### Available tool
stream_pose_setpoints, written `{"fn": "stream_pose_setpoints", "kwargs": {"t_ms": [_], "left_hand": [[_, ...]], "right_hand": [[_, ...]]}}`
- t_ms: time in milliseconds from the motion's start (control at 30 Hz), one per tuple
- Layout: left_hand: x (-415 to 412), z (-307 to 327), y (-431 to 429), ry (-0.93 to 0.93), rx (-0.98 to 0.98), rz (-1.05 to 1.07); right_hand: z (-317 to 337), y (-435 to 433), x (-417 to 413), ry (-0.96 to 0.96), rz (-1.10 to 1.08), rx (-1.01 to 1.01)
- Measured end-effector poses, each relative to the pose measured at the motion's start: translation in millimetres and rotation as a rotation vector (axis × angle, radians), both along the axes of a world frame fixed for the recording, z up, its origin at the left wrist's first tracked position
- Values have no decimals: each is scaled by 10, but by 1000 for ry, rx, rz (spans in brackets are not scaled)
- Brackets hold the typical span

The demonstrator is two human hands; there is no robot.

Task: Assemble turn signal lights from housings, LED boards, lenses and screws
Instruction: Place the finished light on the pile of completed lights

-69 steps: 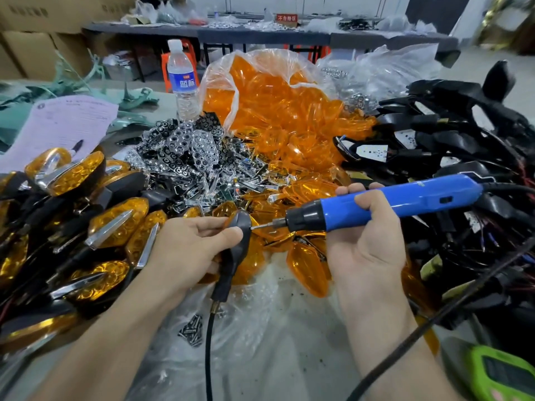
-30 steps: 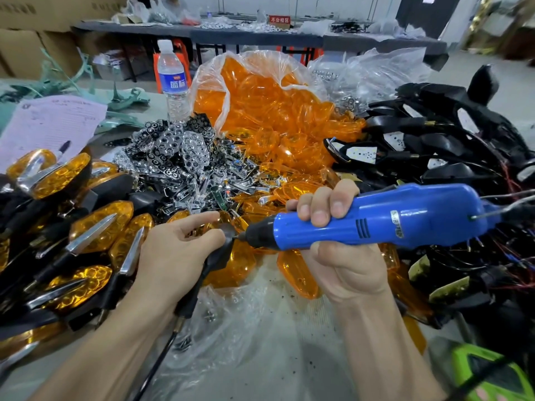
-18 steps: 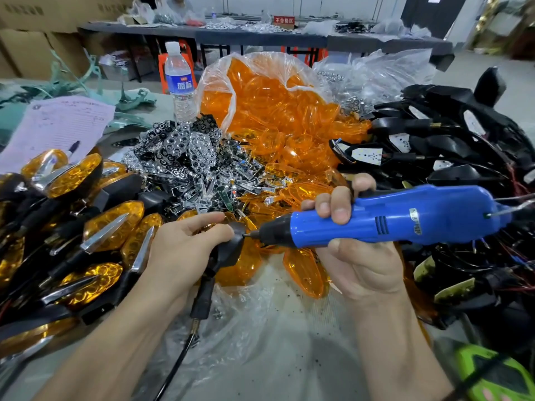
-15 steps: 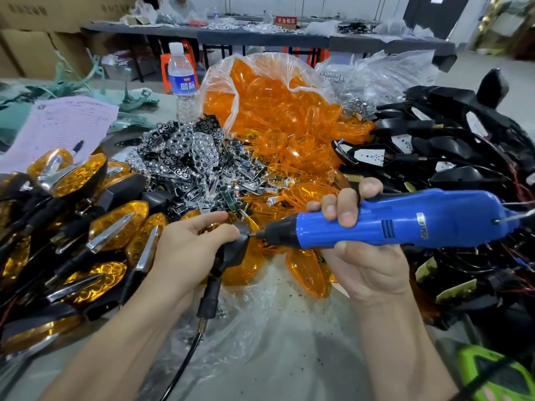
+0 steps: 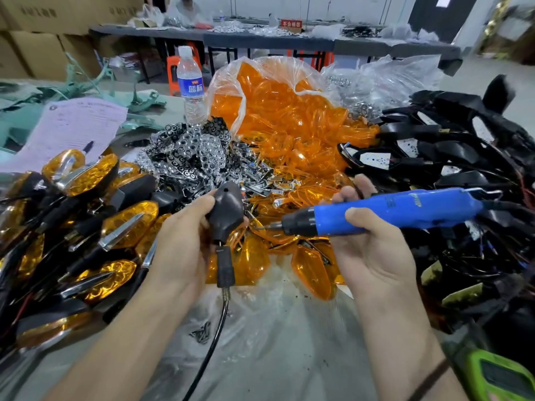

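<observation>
My left hand [image 5: 178, 244] grips a black turn signal housing [image 5: 227, 215], its back facing me and its stem and cable hanging down. My right hand [image 5: 373, 250] holds a blue electric screwdriver [image 5: 385, 211]; its bit tip sits a little to the right of the housing, apart from it. Loose amber lenses [image 5: 311, 267] lie beneath both hands. A heap of chrome reflector pieces and boards [image 5: 197, 153] sits behind them. A few small screws [image 5: 202, 334] lie on the clear plastic sheet near me.
Finished amber-and-black signals [image 5: 86, 227] pile up at the left. A bag of amber lenses [image 5: 283, 111] stands behind, black wired housings [image 5: 463, 157] fill the right. A water bottle [image 5: 189, 85], a printed sheet [image 5: 72, 128] and a green device [image 5: 500, 377] are also here.
The screwdriver bit has drawn back to the right, off the housing. My left hand has turned the housing so its back faces me and lifted it slightly.
</observation>
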State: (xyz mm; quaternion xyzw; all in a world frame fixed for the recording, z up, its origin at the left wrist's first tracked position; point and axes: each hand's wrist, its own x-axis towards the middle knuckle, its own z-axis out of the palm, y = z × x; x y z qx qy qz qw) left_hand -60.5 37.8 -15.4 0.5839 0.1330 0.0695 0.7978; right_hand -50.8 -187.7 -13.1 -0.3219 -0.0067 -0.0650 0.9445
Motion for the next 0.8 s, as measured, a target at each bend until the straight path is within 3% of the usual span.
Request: {"fn": "stream_pose_setpoints", "kwargs": {"t_ms": [67, 267, 333, 467, 567, 700, 800], "left_hand": [[-10, 5, 65, 5, -54, -71], [-39, 137, 157, 44, -198, -105], [-17, 248, 149, 69, -250, -109], [-112, 441, 156, 80, -265, -224], [-122, 583, 176, 175, -294, -192], [-162, 605, 288, 131, -315, -106], [-153, 570, 370, 19, -241, 151]], "right_hand": [[22, 37, -14, 84, -45, -161], [284, 280, -57, 199, -99, -367], [347, 293, -31, 232, -125, -660], [381, 355, 36, 263, -86, -1478], [317, 489, 63, 342, -24, -1847], [113, 687, 17, 372, -37, -2024], [50, 784, -3, 347, -71, -2104]]}}
